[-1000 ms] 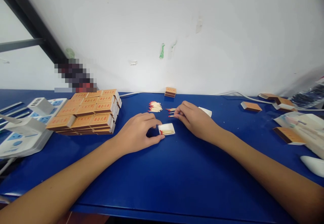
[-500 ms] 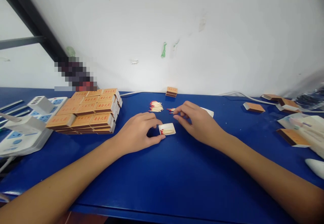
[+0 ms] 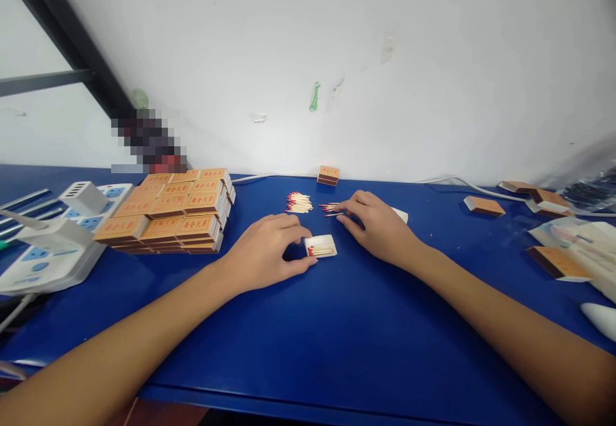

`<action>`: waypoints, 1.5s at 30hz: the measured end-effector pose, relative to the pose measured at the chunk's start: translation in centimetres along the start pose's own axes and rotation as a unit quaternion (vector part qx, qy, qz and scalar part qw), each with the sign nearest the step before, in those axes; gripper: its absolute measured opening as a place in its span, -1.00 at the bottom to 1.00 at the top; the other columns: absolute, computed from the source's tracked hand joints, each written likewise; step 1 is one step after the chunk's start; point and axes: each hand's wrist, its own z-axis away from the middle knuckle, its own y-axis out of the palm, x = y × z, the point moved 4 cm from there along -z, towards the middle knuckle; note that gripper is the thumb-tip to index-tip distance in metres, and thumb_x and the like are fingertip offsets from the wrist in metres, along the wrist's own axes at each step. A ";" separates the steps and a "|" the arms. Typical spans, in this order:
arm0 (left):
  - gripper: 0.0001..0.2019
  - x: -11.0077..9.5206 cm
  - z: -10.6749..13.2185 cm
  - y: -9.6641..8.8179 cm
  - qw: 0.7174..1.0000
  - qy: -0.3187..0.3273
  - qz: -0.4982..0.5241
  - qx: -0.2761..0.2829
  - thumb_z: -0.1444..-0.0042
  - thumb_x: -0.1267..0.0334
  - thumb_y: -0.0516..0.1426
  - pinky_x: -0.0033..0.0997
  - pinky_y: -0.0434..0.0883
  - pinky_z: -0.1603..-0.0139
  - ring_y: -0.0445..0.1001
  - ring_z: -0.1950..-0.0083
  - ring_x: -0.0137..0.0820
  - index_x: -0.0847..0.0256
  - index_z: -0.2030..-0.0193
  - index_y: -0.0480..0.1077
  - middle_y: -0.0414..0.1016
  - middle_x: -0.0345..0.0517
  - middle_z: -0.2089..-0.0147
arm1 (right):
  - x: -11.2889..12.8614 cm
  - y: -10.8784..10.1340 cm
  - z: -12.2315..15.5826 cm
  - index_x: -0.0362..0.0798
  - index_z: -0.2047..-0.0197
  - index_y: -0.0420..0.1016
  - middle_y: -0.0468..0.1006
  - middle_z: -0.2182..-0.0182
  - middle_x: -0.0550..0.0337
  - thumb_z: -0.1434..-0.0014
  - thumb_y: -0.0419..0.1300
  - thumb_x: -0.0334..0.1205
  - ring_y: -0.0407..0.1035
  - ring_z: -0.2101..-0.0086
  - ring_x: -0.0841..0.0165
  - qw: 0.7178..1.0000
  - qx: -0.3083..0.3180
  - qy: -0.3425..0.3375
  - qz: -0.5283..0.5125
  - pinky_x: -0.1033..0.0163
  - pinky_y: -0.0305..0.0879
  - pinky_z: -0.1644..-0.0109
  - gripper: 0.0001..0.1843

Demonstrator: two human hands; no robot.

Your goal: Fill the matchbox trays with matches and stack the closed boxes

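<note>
My left hand (image 3: 272, 249) holds a small white matchbox tray (image 3: 320, 241) between thumb and fingers, on the blue table. Several red-tipped matches (image 3: 323, 251) lie along the tray's near side. To the right, my right hand (image 3: 378, 224) has thumb and index finger pinched at the ends of a small loose group of matches (image 3: 328, 207); how many are in its grasp is hidden. A larger heap of matches (image 3: 299, 203) lies behind the tray. Partly behind my right hand is a white object (image 3: 401, 215), its kind unclear.
Stacked orange matchboxes (image 3: 168, 208) stand left, beside white power strips (image 3: 52, 253). Two stacked matchboxes (image 3: 328, 175) sit by the wall. More matchboxes (image 3: 485, 206) lie right, near a plastic bag (image 3: 584, 249) and a white rounded object (image 3: 601, 319). A cable (image 3: 471, 184) runs along the wall.
My right hand's fingertips have come down onto the small group of matches and closed in. My left hand keeps its hold on the tray. The whole view has shifted slightly.
</note>
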 end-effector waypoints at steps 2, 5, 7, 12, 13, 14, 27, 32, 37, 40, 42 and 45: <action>-0.73 0.0 0.0 0.0 1.000 -0.002 0.000 0.001 -0.24 0.12 0.31 -0.27 0.45 0.11 0.52 0.17 -0.30 0.21 0.00 0.56 0.53 -0.13 0.23 | -0.1 0.1 0.0 -0.03 -0.07 0.59 0.48 0.18 -0.01 -0.44 0.09 -0.20 0.40 0.12 0.12 1.000 0.004 0.003 -0.003 -0.04 0.42 0.00 -0.71; -0.72 0.0 0.0 0.0 1.000 -0.002 0.000 0.002 -0.25 0.11 0.30 -0.27 0.46 0.09 0.52 0.16 -0.30 0.20 -0.01 0.56 0.54 -0.12 0.21 | -0.2 0.1 -0.1 0.01 -0.05 0.59 0.47 0.18 0.01 -0.44 0.09 -0.19 0.40 0.12 0.12 1.000 0.005 0.009 -0.009 -0.02 0.41 0.00 -0.73; -0.72 0.0 0.0 0.0 1.000 -0.002 0.000 0.001 -0.25 0.11 0.30 -0.28 0.46 0.09 0.53 0.15 -0.30 0.20 -0.01 0.56 0.54 -0.11 0.21 | -0.3 0.2 -0.1 0.01 -0.05 0.59 0.46 0.19 0.02 -0.44 0.10 -0.18 0.40 0.14 0.13 1.000 0.006 0.014 -0.014 0.00 0.40 0.02 -0.73; -0.72 -0.1 0.0 0.0 1.000 -0.002 0.001 0.003 -0.25 0.12 0.30 -0.27 0.46 0.09 0.53 0.16 -0.30 0.22 -0.02 0.56 0.54 -0.11 0.21 | -0.1 0.1 -0.2 0.01 -0.01 0.61 0.48 0.19 0.03 -0.43 0.11 -0.23 0.41 0.14 0.15 0.999 0.009 0.014 -0.046 0.03 0.39 0.02 -0.75; -0.71 -0.1 0.0 0.0 1.000 -0.003 0.001 0.004 -0.25 0.12 0.31 -0.27 0.46 0.10 0.52 0.16 -0.30 0.22 -0.02 0.56 0.54 -0.12 0.21 | -0.1 0.1 -0.2 0.02 0.00 0.61 0.48 0.18 0.03 -0.42 0.11 -0.24 0.41 0.13 0.16 0.998 0.009 0.014 -0.054 0.03 0.39 0.03 -0.76; -0.71 -0.1 0.0 0.0 1.000 -0.004 0.001 0.004 -0.25 0.12 0.31 -0.28 0.46 0.10 0.52 0.16 -0.30 0.22 -0.02 0.56 0.53 -0.12 0.21 | 0.0 0.1 -0.2 0.01 0.00 0.61 0.48 0.17 0.03 -0.42 0.12 -0.24 0.41 0.13 0.16 0.998 0.008 0.016 -0.060 0.03 0.39 0.03 -0.76; -0.71 0.1 0.0 0.0 1.000 -0.015 -0.011 -0.004 -0.24 0.11 0.30 -0.26 0.46 0.10 0.54 0.15 -0.28 0.22 -0.01 0.55 0.56 -0.11 0.21 | 0.5 -0.4 -0.9 -0.02 0.23 0.42 0.48 0.23 0.03 -0.42 0.11 -0.25 0.35 0.16 0.14 0.998 0.028 0.011 -0.051 0.03 0.33 0.07 -0.86; -0.73 0.3 0.0 -0.1 0.999 -0.029 -0.024 -0.010 -0.22 0.12 0.32 -0.27 0.45 0.13 0.55 0.14 -0.27 0.18 0.01 0.55 0.59 -0.09 0.16 | 4.9 -1.6 0.2 0.01 0.18 0.43 0.51 0.18 0.04 -0.45 0.10 -0.25 0.37 0.10 0.14 0.997 0.031 -0.028 -0.068 0.02 0.36 0.03 -0.87; -0.75 0.2 -0.1 -0.2 0.999 -0.027 -0.021 -0.012 -0.22 0.12 0.32 -0.27 0.46 0.12 0.55 0.15 -0.28 0.20 0.04 0.56 0.58 -0.09 0.17 | 5.5 -1.0 0.6 0.01 0.13 0.45 0.51 0.14 0.04 -0.43 0.12 -0.30 0.39 0.07 0.15 0.995 0.051 -0.037 -0.073 0.03 0.37 0.01 -0.91; -0.74 0.3 0.0 -0.1 1.000 -0.025 -0.017 -0.005 -0.23 0.12 0.32 -0.27 0.45 0.13 0.54 0.16 -0.28 0.21 0.04 0.55 0.56 -0.10 0.19 | 4.6 -1.1 0.4 0.00 0.13 0.48 0.48 0.21 0.09 -0.43 0.15 -0.24 0.40 0.14 0.20 0.994 0.044 -0.022 -0.098 0.08 0.37 0.05 -0.91; -0.74 0.3 0.0 0.0 1.000 -0.026 -0.016 -0.001 -0.24 0.11 0.31 -0.28 0.45 0.12 0.54 0.15 -0.28 0.20 0.04 0.55 0.56 -0.11 0.19 | 4.2 -1.1 0.3 0.01 0.15 0.50 0.46 0.25 0.13 -0.42 0.17 -0.22 0.40 0.19 0.24 0.992 0.052 -0.011 -0.111 0.11 0.36 0.10 -0.91; -0.75 0.4 0.0 0.0 0.999 -0.029 -0.017 0.002 -0.25 0.09 0.30 -0.28 0.45 0.12 0.54 0.14 -0.28 0.18 0.04 0.55 0.56 -0.11 0.19 | 4.2 -1.1 0.3 0.02 0.15 0.52 0.44 0.29 0.17 -0.40 0.19 -0.24 0.39 0.27 0.29 0.989 0.061 -0.005 -0.133 0.17 0.34 0.18 -0.92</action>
